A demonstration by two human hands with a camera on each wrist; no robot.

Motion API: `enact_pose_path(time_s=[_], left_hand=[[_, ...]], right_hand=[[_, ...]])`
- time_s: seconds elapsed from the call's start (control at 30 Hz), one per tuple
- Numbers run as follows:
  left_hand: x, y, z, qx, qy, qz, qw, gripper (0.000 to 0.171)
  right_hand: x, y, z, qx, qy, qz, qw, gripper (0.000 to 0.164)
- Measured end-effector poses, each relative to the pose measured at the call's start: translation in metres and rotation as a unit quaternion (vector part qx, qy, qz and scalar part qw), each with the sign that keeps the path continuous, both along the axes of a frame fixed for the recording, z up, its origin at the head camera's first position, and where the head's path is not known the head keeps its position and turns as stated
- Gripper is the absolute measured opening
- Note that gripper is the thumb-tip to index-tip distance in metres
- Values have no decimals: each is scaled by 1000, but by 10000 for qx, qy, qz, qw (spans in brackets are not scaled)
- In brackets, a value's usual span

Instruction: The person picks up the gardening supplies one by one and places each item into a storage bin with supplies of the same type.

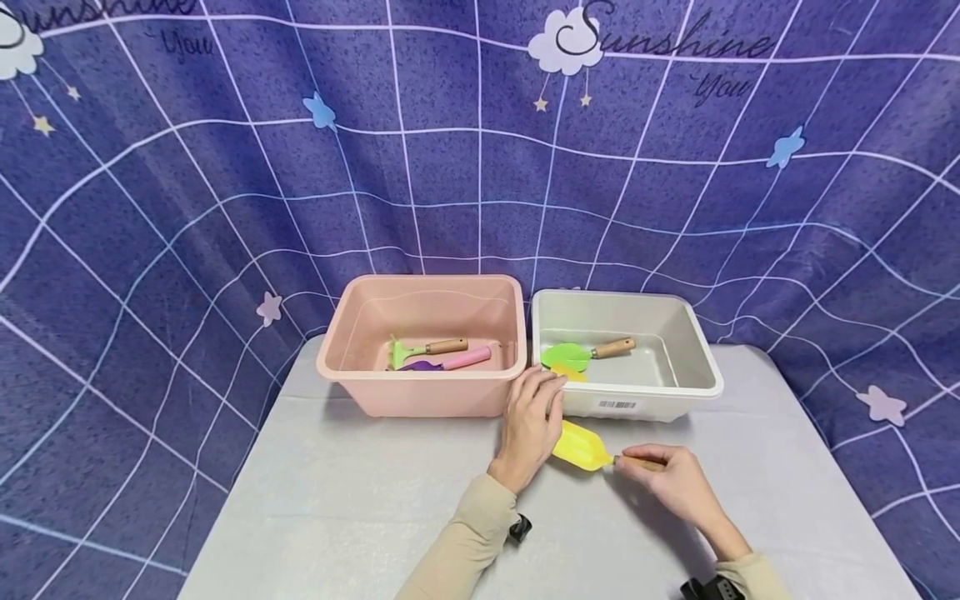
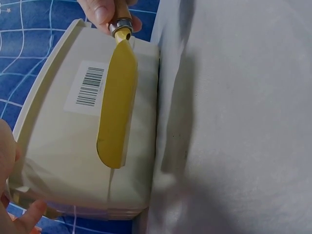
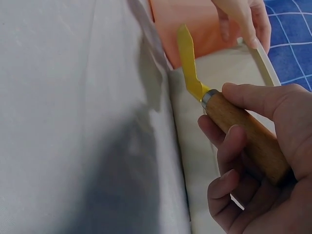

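My right hand (image 1: 672,482) pinches the wooden handle (image 3: 246,134) of a yellow garden trowel (image 1: 581,447) between thumb and fingers. Its scoop points left, held in front of the white bin (image 1: 708,367). At that bin's front left corner, my left hand (image 1: 531,421) rests with its fingers on the rim. In the left wrist view the scoop (image 2: 118,105) crosses in front of the bin's barcode label (image 2: 89,87). Inside the white bin lie a green trowel (image 1: 567,357) with a wooden handle and a yellow piece (image 1: 567,372), partly hidden by the front rim.
A pink bin (image 1: 427,398) stands left of the white one, close beside it. It contains a small green rake (image 1: 401,352) with a wooden handle and a purple tool (image 1: 422,365) with a pink handle. A grey-covered table (image 1: 337,500) meets a blue patterned curtain (image 1: 450,167) behind.
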State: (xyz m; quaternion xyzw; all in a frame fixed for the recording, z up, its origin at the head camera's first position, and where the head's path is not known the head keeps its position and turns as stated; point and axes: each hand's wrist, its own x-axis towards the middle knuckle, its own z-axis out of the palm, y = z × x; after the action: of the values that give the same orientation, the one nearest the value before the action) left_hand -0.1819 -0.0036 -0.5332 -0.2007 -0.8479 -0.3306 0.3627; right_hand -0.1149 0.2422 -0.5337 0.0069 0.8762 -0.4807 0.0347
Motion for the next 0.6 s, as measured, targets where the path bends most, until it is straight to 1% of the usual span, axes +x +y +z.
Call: enact_pose_path(time_s=[0.13,0.33,0.6], left_hand=[[0,-1,0,1,33,-6,10000,22],[0,-1,-1,-2,-35,20,10000,22],[0,0,-2,8,-20,19,10000,23]], right_hand=[[1,2,4,-28,-20,20,10000,35],[3,6,8,4,-50,45,10000,36],[5,12,9,-100,-75,16,9999,36]])
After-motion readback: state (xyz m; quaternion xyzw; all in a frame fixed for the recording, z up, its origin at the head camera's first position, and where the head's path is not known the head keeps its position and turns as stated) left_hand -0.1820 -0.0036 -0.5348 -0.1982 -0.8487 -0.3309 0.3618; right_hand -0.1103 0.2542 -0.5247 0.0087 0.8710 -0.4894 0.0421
